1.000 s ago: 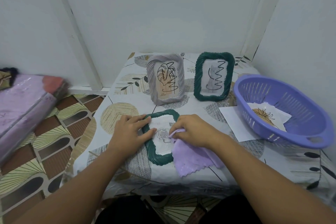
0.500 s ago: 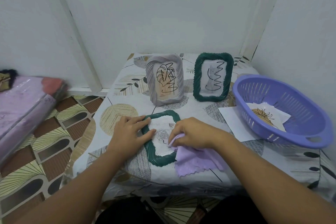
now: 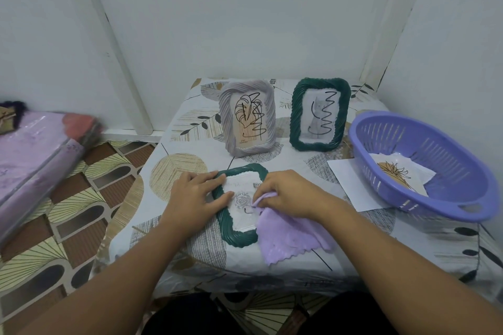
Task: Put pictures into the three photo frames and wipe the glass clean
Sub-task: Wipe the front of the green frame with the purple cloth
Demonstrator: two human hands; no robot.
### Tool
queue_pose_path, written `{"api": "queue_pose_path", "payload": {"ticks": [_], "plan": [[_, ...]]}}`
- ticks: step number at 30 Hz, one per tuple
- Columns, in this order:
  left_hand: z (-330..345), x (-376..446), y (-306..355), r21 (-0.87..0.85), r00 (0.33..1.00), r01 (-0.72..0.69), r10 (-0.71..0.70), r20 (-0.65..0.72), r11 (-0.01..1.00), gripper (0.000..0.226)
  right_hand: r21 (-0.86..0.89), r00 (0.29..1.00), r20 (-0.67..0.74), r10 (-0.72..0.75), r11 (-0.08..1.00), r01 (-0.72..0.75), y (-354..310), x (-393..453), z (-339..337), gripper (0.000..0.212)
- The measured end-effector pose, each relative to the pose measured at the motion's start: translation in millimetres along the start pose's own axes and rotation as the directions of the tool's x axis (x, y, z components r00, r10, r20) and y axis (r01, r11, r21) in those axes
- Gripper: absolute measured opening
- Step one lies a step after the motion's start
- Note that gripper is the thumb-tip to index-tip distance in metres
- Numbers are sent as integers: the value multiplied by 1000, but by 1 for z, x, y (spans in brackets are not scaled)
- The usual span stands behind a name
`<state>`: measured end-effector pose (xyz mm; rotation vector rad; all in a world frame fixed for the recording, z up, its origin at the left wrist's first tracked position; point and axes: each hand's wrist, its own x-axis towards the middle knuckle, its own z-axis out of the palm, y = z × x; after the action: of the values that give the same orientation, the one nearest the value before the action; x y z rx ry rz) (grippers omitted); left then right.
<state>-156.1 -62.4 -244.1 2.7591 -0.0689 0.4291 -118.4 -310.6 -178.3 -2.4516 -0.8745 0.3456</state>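
A green frame (image 3: pixel 239 236) lies flat, long axis running away from the person, between left hand (image 3: pixel 194 198) pressing flat-fingered and right hand (image 3: pixel 285 194) pinching a cloth (image 3: pixel 291 239) on its glass

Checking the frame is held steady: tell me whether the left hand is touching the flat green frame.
Touching. The head view shows the left hand resting flat on the flat green frame, its fingers lying across the frame's left rim.
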Motion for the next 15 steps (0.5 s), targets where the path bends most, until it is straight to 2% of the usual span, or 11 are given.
{"api": "queue_pose_path", "payload": {"ticks": [2, 6, 7, 12, 15], "plan": [[0, 0, 0, 3, 1000, 1, -1, 1, 1000, 73, 2, 1000, -21, -15, 1000, 15, -1, 2, 5, 16], [-1, 0, 0, -15, 1000, 2, -2, -4, 1000, 73, 31, 989, 147, -13, 999, 9, 1, -3, -5, 13], [0, 0, 0, -18, 1000, 0, 0, -7, 1000, 73, 31, 988, 151, -12, 999, 7, 3, -3, -6, 13], [0, 0, 0, -29, 1000, -6, 5, -20, 1000, 71, 1, 999, -37, -19, 1000, 19, 1, 4, 7, 15], [0, 0, 0, -16, 1000, -4, 4, -9, 1000, 73, 15, 999, 36, -25, 1000, 25, -1, -1, 4, 14]]}}
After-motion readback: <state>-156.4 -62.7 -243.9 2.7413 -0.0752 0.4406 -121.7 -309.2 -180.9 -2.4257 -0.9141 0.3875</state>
